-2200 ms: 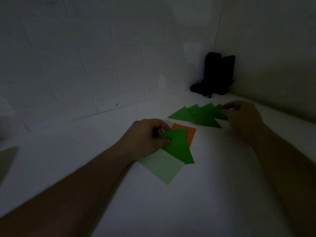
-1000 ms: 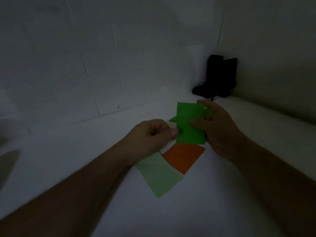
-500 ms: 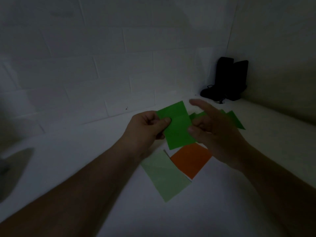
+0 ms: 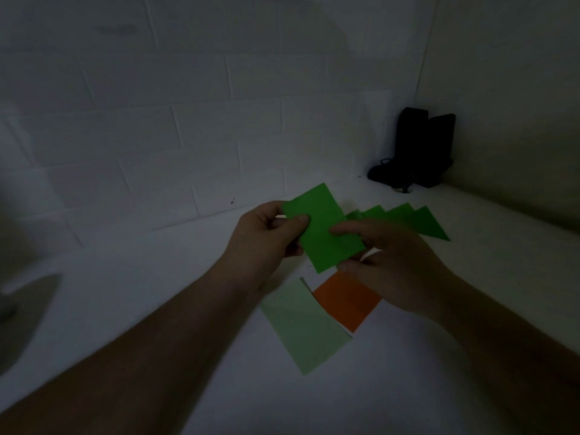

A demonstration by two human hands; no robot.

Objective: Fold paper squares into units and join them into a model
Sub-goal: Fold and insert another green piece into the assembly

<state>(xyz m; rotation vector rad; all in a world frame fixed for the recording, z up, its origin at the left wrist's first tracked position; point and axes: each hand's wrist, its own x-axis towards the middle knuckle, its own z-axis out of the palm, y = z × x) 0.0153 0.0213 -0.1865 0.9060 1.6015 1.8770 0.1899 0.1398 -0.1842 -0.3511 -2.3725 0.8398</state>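
At frame centre, the left hand (image 4: 266, 235) pinches the green paper (image 4: 323, 227) by its left edge and the right hand (image 4: 392, 262) pinches its right side, above the white desk (image 4: 157, 277). The orange paper (image 4: 346, 301) and pale green paper (image 4: 304, 328) lie uncovered below, with bare desk around. Half a second ago the right fingers were spread open.

Single wide-angle view from the person's head, facing forward and down, close over both hands (image 4: 320, 246), white table (image 4: 157, 277) beneath, tiled wall corner at far right.
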